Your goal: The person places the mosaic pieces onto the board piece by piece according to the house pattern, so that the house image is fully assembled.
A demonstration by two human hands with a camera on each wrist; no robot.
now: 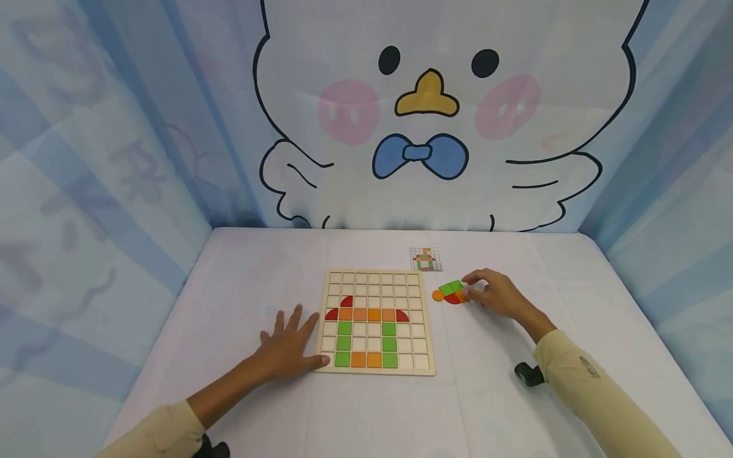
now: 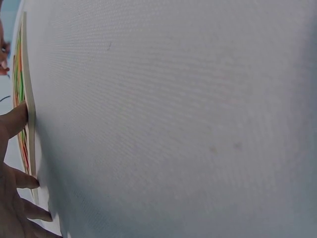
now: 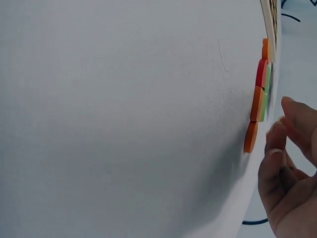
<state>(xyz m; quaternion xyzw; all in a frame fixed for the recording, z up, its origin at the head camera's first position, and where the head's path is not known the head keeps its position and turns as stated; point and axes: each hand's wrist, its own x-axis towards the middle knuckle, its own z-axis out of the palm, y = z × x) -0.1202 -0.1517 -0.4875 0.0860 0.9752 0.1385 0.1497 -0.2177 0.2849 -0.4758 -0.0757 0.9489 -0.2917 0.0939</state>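
Note:
My left hand (image 1: 286, 350) lies with fingers spread beside a wooden grid board (image 1: 410, 343), its thumb on the board's lower left corner. Green squares, orange squares and red quarter-round pieces fill some cells. To the right, my right hand (image 1: 497, 294) hovers at a cluster of loose pieces, fingers bent and thumb apart from them. In that cluster are an orange round piece (image 1: 438, 296), green squares (image 1: 451, 287), a red piece (image 1: 452, 299) and an orange piece (image 3: 251, 137). In the right wrist view nothing shows between the fingertips.
A small picture card (image 1: 426, 259) with a coloured grid pattern lies behind the board. White cloth covers the table (image 1: 366, 413). A printed curtain (image 1: 429, 191) stands at its back edge, with more curtains on both sides.

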